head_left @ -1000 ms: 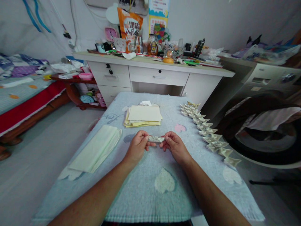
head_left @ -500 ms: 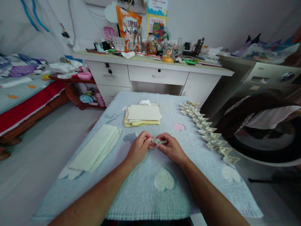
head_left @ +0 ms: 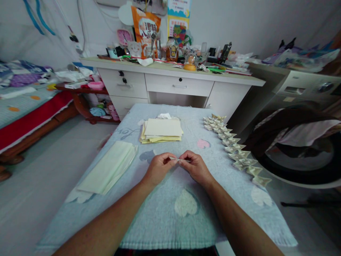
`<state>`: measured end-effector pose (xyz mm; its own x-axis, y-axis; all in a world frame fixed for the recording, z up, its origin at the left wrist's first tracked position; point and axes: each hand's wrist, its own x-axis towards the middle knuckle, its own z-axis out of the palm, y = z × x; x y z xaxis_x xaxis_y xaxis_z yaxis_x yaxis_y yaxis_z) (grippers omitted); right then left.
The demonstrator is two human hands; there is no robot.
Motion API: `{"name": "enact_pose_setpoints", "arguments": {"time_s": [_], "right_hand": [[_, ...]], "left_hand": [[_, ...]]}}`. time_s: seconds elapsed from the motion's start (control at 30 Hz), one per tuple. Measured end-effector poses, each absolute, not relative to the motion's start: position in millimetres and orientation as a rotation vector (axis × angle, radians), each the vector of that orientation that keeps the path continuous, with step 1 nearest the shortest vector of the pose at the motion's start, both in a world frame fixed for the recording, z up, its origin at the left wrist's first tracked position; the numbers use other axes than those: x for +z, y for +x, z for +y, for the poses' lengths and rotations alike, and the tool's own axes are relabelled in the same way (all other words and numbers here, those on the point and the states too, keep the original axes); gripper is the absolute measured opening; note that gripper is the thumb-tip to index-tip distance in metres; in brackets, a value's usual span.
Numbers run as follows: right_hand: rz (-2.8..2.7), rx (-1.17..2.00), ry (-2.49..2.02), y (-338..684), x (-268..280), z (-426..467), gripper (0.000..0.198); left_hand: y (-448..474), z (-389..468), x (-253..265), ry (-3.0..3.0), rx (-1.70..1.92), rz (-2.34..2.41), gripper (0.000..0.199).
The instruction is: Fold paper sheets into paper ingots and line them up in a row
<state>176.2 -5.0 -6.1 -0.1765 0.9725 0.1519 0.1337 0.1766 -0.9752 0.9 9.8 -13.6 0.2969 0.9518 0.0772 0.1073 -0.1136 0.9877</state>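
Observation:
Over the middle of the cloth-covered table, my left hand (head_left: pixel 160 168) and my right hand (head_left: pixel 196 168) meet fingertip to fingertip. Both pinch a small pale folded paper (head_left: pixel 183 160), which shows only as a thin edge; my fingers cover most of it. To the right, several folded paper pieces with pointed ends (head_left: pixel 237 146) stand in a slanting row, shaped like little boats or ingots. Beyond my hands lies a stack of cream and yellow paper sheets (head_left: pixel 163 128). Left of my left hand, a fanned pile of pale green paper (head_left: pixel 110 167) rests on the cloth.
A light blue patterned cloth (head_left: pixel 160 220) covers the table. Behind it stands a white desk (head_left: pixel 170 85) crowded with jars, a snack bag and a pink clock. A washing machine (head_left: pixel 301 92) with laundry in its opening is at the right, a bed (head_left: pixel 34 106) at the left.
The folded paper has turned from showing its creased, opened shape to a thin flat edge. My fingertips have drawn closer together; my left hand sits slightly lower.

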Motion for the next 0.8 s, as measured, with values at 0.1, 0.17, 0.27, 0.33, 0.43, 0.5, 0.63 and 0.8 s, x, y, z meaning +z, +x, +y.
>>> {"name": "enact_pose_setpoints", "arguments": {"time_s": [0.1,0.17,0.27,0.33,0.43,0.5,0.63,0.8], "right_hand": [[-1.534,1.207,-1.063,175.6,-4.3,-6.1,0.028],[-1.579,1.225,-1.098,176.8,-4.5,-6.5,0.029],[-1.688,1.145,-1.189,179.2,-5.2,-6.4,0.030],[-1.717,1.077,-1.207,179.9,-5.3,-6.4,0.032],[-1.727,1.015,-1.192,179.2,-5.1,-6.8,0.032],[-1.744,0.991,-1.175,178.2,-5.0,-7.2,0.032],[-1.785,0.974,-1.154,176.7,-4.0,-8.7,0.028],[-1.828,1.055,-1.186,176.9,-1.3,-11.1,0.027]], "left_hand": [[-0.9,11.5,-14.0,1.510,1.013,1.070,0.019],[-2.2,11.8,-13.0,1.503,1.035,1.091,0.017],[-3.4,11.0,-10.5,1.504,1.059,1.115,0.016],[-3.3,9.9,-9.2,1.489,1.067,1.100,0.016],[-1.7,8.5,-8.5,1.421,1.051,1.011,0.024],[-0.3,8.1,-8.9,1.404,1.018,0.976,0.026],[0.3,9.0,-11.2,1.459,0.999,1.057,0.020],[-2.8,11.0,-16.0,1.455,0.993,1.046,0.021]]}}
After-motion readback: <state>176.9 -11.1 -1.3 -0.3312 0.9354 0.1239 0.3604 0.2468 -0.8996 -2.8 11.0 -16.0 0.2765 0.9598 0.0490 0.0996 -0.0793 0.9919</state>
